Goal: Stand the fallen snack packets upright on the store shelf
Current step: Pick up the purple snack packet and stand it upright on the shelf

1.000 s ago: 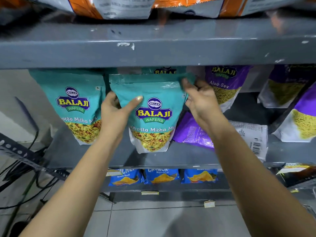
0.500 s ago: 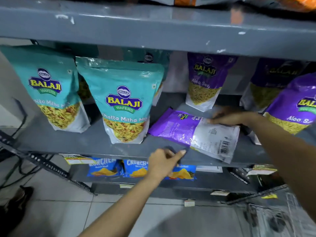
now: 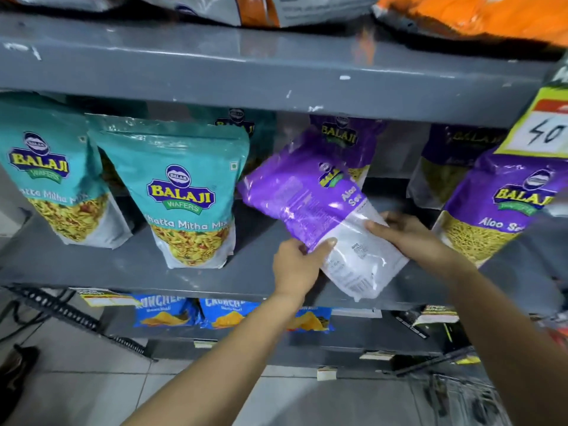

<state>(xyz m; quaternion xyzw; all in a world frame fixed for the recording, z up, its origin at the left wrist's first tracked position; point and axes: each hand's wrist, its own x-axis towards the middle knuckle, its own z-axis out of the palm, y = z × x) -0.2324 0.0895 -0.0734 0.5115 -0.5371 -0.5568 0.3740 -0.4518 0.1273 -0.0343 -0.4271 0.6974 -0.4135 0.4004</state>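
Note:
A purple Aloo Sev packet (image 3: 310, 198) is lifted off the grey middle shelf (image 3: 196, 275), tilted with its top to the upper left and its back label facing me. My left hand (image 3: 299, 265) grips its lower left edge. My right hand (image 3: 412, 235) holds its white lower end from the right. Two teal Khatta Mitha Mix packets (image 3: 184, 192) (image 3: 52, 173) stand upright on the shelf to the left. Purple Aloo Sev packets stand behind (image 3: 344, 139) and at the right (image 3: 498, 210).
The upper shelf board (image 3: 276, 72) hangs low over the packets, with orange packets (image 3: 476, 13) on it. A yellow price tag (image 3: 544, 124) sticks out at the right. Blue Crunchex packets (image 3: 166, 312) sit on the lower shelf. Tiled floor lies below.
Both hands let go of the teal packet, which now stands upright. They moved right to the purple packet that lay flat and raised its top end off the shelf.

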